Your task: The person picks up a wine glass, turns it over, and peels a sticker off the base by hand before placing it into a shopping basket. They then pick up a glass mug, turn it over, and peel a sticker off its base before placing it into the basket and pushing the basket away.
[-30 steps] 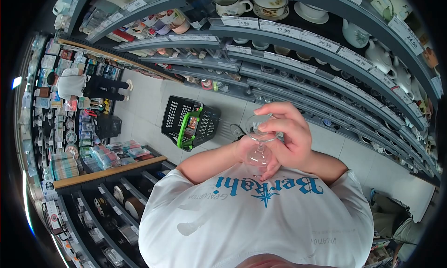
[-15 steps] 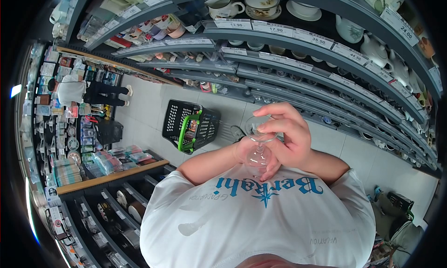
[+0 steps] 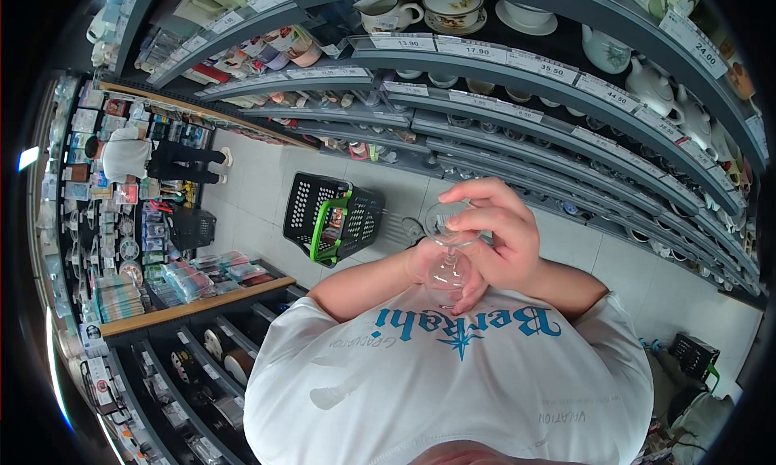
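Observation:
A clear stemmed glass [image 3: 446, 277] is held between both hands in front of my chest. My left hand [image 3: 422, 263] cups the rounded part closest to my shirt, its fingers curled beneath. Coming from the right side, my right hand [image 3: 509, 230] has thumb and fingers around the round end farther from me, where a small barcode label shows. The thin stem lies between the two hands.
A black shopping basket [image 3: 323, 218] with a green handle stands on the floor ahead. Shelves of crockery [image 3: 533, 57] rise on the right. A person [image 3: 133, 155] is by the far shelves, near another basket [image 3: 192, 228]. Someone else [image 3: 703, 424] is at lower right beside a basket [image 3: 695, 354].
The hands and glass are almost unmoved; the glass's label end seems turned slightly more toward the camera. The person at lower right has shifted downward.

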{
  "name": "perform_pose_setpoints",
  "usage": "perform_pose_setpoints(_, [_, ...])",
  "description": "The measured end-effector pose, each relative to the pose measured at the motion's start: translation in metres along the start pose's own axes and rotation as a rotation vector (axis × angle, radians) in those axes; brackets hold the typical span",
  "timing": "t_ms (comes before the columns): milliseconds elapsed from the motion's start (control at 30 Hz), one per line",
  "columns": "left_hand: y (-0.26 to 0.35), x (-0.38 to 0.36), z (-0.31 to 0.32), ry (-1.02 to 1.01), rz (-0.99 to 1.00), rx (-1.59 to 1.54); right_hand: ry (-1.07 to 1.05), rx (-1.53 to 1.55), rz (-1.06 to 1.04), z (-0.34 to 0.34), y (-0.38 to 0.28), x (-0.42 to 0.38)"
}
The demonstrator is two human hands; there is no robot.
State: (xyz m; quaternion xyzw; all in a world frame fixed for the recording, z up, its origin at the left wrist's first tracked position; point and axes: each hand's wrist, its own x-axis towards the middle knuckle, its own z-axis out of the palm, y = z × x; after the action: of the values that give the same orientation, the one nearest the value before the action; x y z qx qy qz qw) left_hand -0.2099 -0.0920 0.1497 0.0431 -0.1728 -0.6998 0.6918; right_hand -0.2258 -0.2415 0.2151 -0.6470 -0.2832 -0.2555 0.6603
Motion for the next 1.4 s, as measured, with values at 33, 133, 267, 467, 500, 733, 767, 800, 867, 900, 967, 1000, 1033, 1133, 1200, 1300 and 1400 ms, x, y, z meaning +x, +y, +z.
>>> perform_pose_setpoints(33, [0.0, 0.0, -0.001, -0.001, 0.004, 0.007, 0.0, 0.0, 0.0, 0.0, 0.0, 0.0])
perform_pose_setpoints(133, [0.002, 0.002, 0.001, -0.023, 0.008, 0.027, -0.001, 0.013, 0.018, -0.002, -0.001, 0.001])
perform_pose_setpoints(267, [0.014, 0.007, 0.015, -0.003, 0.051, 0.134, 0.035, -0.019, 0.084, -0.004, 0.006, 0.005])
perform_pose_setpoints(467, [0.018, 0.016, 0.02, 0.139, 0.129, -0.079, 0.12, 0.499, 0.428, -0.017, 0.028, 0.002])
perform_pose_setpoints(500, [0.019, 0.015, 0.02, 0.137, 0.127, -0.085, 0.124, 0.496, 0.433, -0.017, 0.03, 0.001])
perform_pose_setpoints(733, [0.02, 0.018, 0.026, 0.344, 0.138, 0.066, 0.226, 0.5, 0.584, -0.017, 0.041, -0.003])
perform_pose_setpoints(767, [0.019, 0.018, 0.026, 0.357, 0.137, 0.071, 0.232, 0.553, 0.62, -0.017, 0.042, -0.004])
perform_pose_setpoints(800, [0.019, 0.019, 0.026, 0.354, 0.139, 0.065, 0.232, 0.55, 0.627, -0.018, 0.042, -0.004])
perform_pose_setpoints(867, [0.02, 0.018, 0.026, 0.352, 0.104, 0.165, 0.195, 0.533, 0.661, -0.018, 0.041, -0.004])
perform_pose_setpoints(900, [0.021, 0.018, 0.024, 0.351, 0.106, 0.159, 0.195, 0.531, 0.666, -0.017, 0.041, -0.004])
perform_pose_setpoints(967, [0.021, 0.016, 0.019, 0.344, 0.067, 0.321, 0.223, 0.631, 0.7, -0.016, 0.041, -0.005])
perform_pose_setpoints(1000, [0.019, 0.013, 0.014, 0.338, 0.067, 0.316, 0.225, 0.625, 0.704, -0.018, 0.039, -0.003])
perform_pose_setpoints(1033, [0.017, 0.01, 0.007, 0.3, 0.082, 0.288, 0.21, 0.71, 0.717, -0.022, 0.034, -0.001])
perform_pose_setpoints(1133, [0.02, 0.014, 0.018, 0.299, 0.072, 0.303, 0.215, 0.791, 0.69, -0.029, 0.026, 0.002])
perform_pose_setpoints(1200, [0.024, 0.018, 0.032, 0.345, 0.052, 0.355, 0.226, 0.798, 0.647, -0.035, 0.026, 0.001])
perform_pose_setpoints(1300, [0.028, 0.018, 0.046, 0.374, 0.026, 0.382, 0.242, 0.941, 0.489, -0.048, 0.025, -0.002])
perform_pose_setpoints(1400, [0.031, 0.022, 0.066, 0.393, -0.001, 0.335, 0.282, 0.975, 0.434, -0.059, 0.012, -0.007])
